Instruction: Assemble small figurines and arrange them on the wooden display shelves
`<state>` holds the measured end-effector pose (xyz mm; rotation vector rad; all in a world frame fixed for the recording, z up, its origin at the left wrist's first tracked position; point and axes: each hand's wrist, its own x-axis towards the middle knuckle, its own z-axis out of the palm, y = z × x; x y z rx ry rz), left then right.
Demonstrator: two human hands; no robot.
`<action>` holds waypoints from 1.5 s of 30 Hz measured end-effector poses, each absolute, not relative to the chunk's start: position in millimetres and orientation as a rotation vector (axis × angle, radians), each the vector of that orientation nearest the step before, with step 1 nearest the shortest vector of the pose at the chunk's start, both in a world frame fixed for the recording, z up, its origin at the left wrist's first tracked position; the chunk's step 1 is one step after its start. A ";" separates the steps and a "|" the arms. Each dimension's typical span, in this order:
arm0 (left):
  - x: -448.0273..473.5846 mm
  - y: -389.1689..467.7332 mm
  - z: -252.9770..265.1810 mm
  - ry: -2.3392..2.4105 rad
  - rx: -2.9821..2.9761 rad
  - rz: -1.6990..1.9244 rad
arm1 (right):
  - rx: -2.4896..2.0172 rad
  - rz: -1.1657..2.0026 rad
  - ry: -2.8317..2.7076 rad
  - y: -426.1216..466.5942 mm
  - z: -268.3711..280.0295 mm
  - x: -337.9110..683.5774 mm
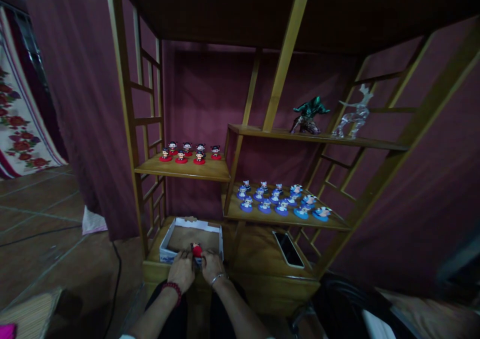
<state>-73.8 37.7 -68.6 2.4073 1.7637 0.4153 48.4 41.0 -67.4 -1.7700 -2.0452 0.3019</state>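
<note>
A small figurine (196, 250) with a red round base lies tilted between my two hands, just over the front side of a shallow white cardboard box (165, 251). The fingertips of my left hand (182, 270) are closed at its left side. From the right, my right hand (212, 267) pinches the edge of the red base. My fingers partly cover the figurine and the front rim of the box. On the small shelf (187, 171) above the box stand several black-haired figurines (181, 155) on similar red bases.
A wooden display rack (127, 109) surrounds the box. Several blue and purple based figurines (264, 206) occupy the middle right shelf. A dark green figure (310, 116) and a clear deer statue (354, 116) stand higher. A phone (288, 249) lies at lower right.
</note>
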 end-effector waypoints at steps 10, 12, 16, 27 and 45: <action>-71.0 51.3 -65.9 1.844 2.351 0.422 | -1.763 0.222 -2.098 46.4 -78.2 44.8; -67.7 55.4 -66.2 1.842 2.332 0.425 | -1.766 0.214 -2.086 49.1 -81.1 43.3; -60.7 63.1 -68.7 1.817 2.277 0.357 | -1.734 0.234 -2.080 55.8 -87.5 41.8; -48.0 75.8 -77.4 1.796 2.138 0.293 | -1.670 0.261 -1.965 61.0 -92.8 46.9; -27.8 59.3 -67.9 1.766 2.099 0.520 | -1.539 0.316 -1.693 45.8 -85.5 62.8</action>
